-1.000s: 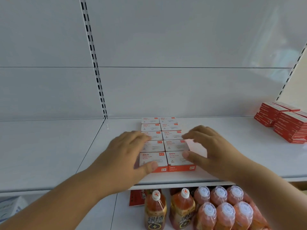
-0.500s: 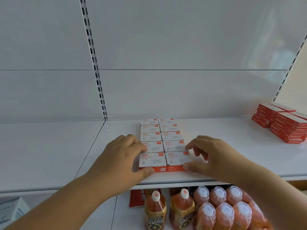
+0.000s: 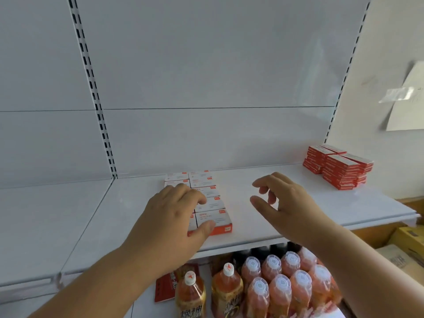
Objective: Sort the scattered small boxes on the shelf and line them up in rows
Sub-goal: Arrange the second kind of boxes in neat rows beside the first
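Several small white boxes with orange fronts [image 3: 212, 204] lie in two neat columns on the white shelf [image 3: 142, 216], running from its front edge to the back wall. My left hand [image 3: 174, 216] lies over the left column, fingers on the box tops and thumb against the orange front of the nearest boxes. My right hand [image 3: 282, 200] hovers to the right of the boxes, clear of them, fingers loosely curled and holding nothing.
A stack of red boxes [image 3: 339, 168] sits at the shelf's back right corner. On the lower shelf stand orange drink bottles [image 3: 270, 285] and a red packet [image 3: 166, 286]. Cardboard cartons [image 3: 406, 244] are at the right. A slotted upright [image 3: 96, 97] divides the back wall.
My right hand has left the right column and moved right, away from the boxes. My left hand stays on the left column. The view has swung to the right.
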Demonstrator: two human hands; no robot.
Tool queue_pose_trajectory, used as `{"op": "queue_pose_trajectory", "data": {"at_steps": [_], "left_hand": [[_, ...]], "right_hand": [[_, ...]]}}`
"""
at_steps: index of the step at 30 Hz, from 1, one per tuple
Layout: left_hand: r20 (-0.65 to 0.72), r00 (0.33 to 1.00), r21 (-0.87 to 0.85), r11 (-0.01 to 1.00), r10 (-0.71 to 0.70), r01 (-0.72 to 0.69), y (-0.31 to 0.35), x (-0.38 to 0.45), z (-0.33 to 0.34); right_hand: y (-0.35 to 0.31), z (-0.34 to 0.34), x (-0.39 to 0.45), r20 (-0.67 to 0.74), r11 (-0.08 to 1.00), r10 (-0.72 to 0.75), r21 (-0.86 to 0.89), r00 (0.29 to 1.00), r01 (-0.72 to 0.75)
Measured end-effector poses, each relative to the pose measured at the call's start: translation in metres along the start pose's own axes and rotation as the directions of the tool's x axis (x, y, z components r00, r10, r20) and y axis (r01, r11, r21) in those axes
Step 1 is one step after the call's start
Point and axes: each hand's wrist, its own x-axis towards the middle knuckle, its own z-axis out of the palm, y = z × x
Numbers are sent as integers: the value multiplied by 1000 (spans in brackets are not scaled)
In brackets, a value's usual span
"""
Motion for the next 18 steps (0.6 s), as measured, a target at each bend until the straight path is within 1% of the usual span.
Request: {"op": "queue_pose_trajectory", "data": {"at_steps": [6,9,13,14,16,18], "left_hand": [[-21,999,-17,999,33,-33,47,27,18],[-19,998,-22,998,52,-52,84,52,39],[21,999,-69,996,50,-49,138,95,74],[29,998,-71,996,55,-53,149,105,83],[30,998,-77,996,49,-46,171,123,99],[26,999,-90,996,27,-25,190,137,110]], "right_hand": [[49,-22,-12,2,1000,-10,3,1000,10],[89,-40,-14,-25,1000,-9,9,1000,9],[150,-71,-4,-43,999,-32,-40,999,31],[164,-78,0,-65,998,-41,-60,997,37],[189,-91,11,-159,995,-52,-96,986,37],[211,-102,24,-239,992,-24,-128,971,-7]]}}
